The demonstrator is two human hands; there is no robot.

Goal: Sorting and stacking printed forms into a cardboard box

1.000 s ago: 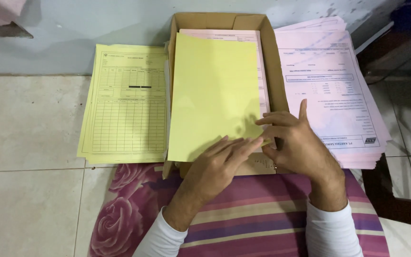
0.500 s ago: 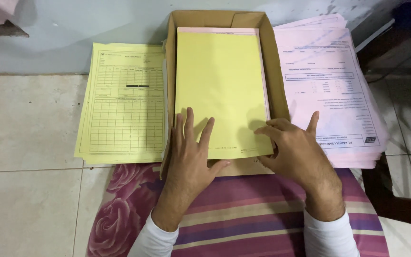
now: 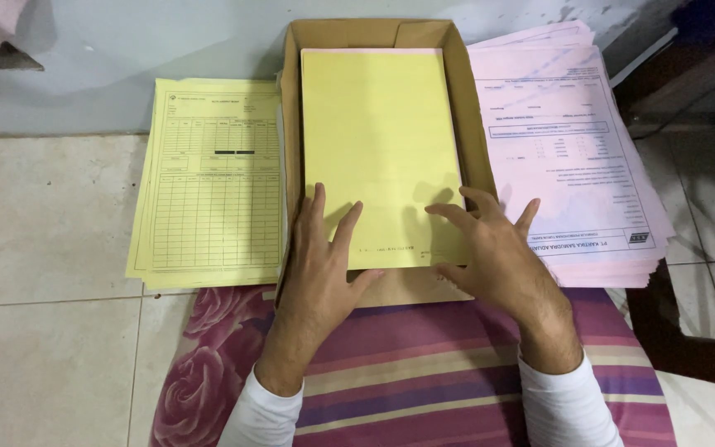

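A plain yellow sheet lies flat on top of a paper stack inside a shallow cardboard box. My left hand rests palm down on the sheet's near left corner, fingers spread. My right hand presses on the near right corner with fingers apart, its outer fingers over the box's right wall. Neither hand grips anything. A thin pink edge shows under the yellow sheet at the far end of the box.
A stack of yellow printed forms lies left of the box on the tiled floor. A thick stack of pink printed forms lies to the right. A striped and rose-patterned cloth covers my lap. A pale wall runs behind.
The yellow sheet, tilted and half raised a second ago, has been laid square in the box. My left hand moved from the sheet's right corner to its left corner and flattened.
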